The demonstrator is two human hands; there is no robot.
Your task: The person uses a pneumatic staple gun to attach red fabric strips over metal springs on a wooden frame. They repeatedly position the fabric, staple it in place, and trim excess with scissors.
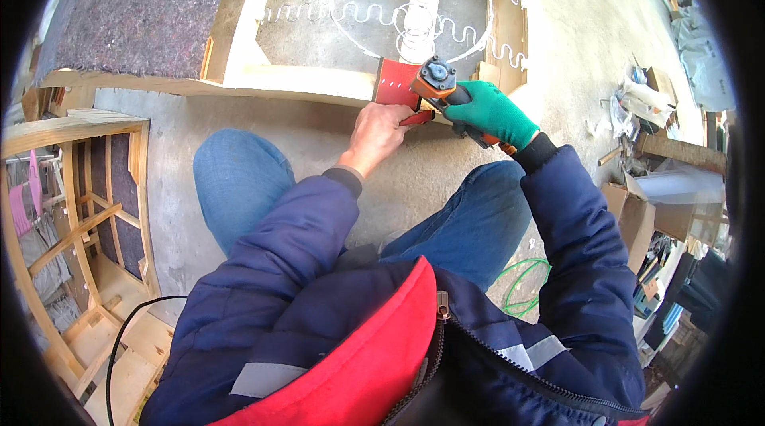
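In front of my knees, at the edge of a wooden furniture frame (319, 85), is an orange and black power tool that looks like a nail gun (437, 79). A red, rounded part (396, 82), apparently its magazine, sits at its left side against the frame rail. My right hand (494, 115), in a green glove, is closed round the tool's dark handle. Bare, my left hand (378, 137) has its fingers closed on a small red piece (417, 117) just below the rounded part. Its fingertips are partly hidden.
Wavy metal springs (358, 11) and a white column (422, 3) span the frame. Grey felt (135, 11) covers its left side. Another wooden frame (88, 211) stands at left. Cardboard boxes (633, 219) line the right; a green hose (526, 286) lies on the floor.
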